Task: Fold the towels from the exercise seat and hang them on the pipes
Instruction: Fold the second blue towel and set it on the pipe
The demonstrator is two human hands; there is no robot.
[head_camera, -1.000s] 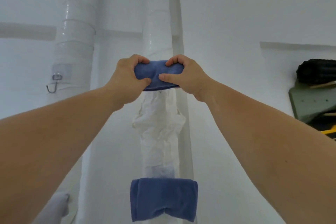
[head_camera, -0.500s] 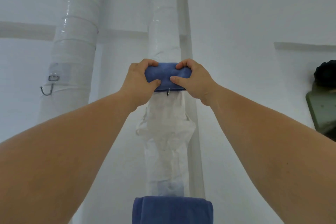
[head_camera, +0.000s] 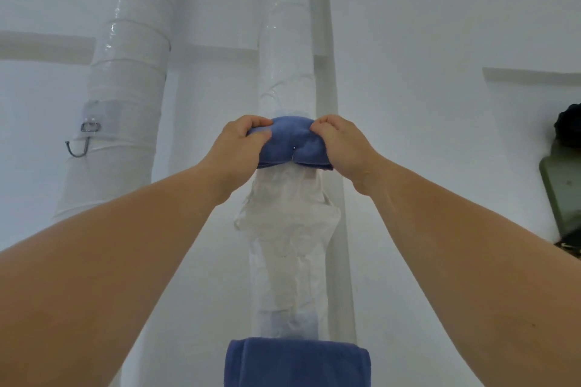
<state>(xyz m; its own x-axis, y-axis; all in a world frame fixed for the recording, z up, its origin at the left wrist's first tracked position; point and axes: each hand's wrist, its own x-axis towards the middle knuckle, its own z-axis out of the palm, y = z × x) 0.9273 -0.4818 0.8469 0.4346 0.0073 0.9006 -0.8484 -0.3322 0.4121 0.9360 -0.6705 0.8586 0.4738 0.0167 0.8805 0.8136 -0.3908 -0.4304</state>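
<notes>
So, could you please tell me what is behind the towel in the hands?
The wrapped white pipe runs behind the towel and shows above and below it. A thin metal bit shows at the towel's lower middle. What it is fixed to is covered.

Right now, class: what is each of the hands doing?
Left hand: grips the folded blue towel.
Right hand: grips the same towel.
</notes>
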